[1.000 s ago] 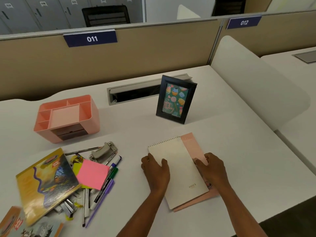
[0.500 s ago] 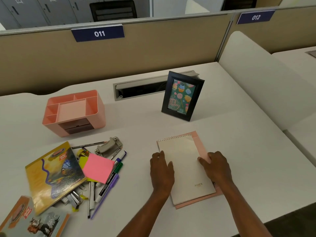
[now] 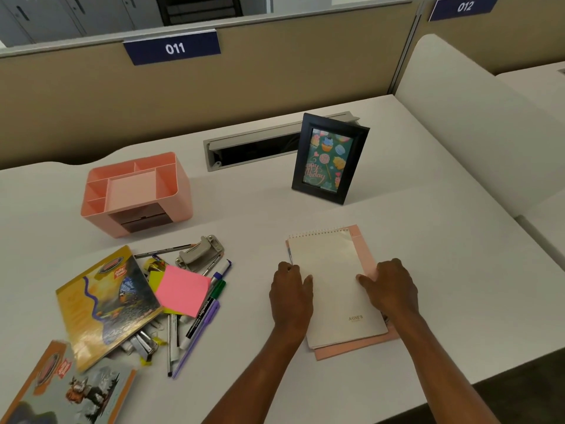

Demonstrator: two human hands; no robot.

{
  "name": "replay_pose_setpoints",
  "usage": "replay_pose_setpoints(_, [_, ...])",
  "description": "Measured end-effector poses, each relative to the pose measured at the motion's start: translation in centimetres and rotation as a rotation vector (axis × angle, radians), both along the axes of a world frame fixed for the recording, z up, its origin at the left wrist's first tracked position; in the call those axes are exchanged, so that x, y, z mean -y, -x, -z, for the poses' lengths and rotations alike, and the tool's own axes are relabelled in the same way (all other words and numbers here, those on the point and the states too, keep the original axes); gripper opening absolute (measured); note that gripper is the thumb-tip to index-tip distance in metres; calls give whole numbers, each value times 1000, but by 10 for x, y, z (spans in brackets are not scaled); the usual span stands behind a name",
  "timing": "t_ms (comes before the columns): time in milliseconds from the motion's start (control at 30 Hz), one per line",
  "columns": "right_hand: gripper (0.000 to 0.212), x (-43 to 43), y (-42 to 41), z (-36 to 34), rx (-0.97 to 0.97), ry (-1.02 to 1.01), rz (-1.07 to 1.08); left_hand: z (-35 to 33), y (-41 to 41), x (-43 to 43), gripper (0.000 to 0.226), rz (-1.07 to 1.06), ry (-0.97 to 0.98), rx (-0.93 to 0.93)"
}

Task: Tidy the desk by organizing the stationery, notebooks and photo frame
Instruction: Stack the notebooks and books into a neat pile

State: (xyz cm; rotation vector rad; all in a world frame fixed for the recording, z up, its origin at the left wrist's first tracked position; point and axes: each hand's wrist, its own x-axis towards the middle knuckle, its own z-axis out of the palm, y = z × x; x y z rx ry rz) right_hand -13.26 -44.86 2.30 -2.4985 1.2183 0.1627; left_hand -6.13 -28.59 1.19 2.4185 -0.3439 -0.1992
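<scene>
Two hands bracket a spiral notepad on the desk.
Left hand and right hand sit at its side edges, thumbs on the cover, fingers bent down; whether they grip it I cannot tell. It lies on a pink notebook, with the photo frame at 12 o'clock and the pens at 9.

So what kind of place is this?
Probably an open-plan office: cubicle partitions carry number signs 011 and 012, a cable slot is set into the desk, and grey lockers stand behind.
</scene>
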Motion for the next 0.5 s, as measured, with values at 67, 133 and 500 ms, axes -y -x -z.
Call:
replay_pose_setpoints(67, [45, -1, -1, -1, -2, 7, 4, 1, 4, -6, 26, 34, -20, 2])
replay_pose_setpoints(133, [45, -2, -1, -1, 0, 4, 13, 2, 12, -12, 24, 59, -12, -6])
replay_pose_setpoints(500, [41, -7, 2, 1, 19, 52, -3, 9, 26, -22, 21, 79, 75, 7])
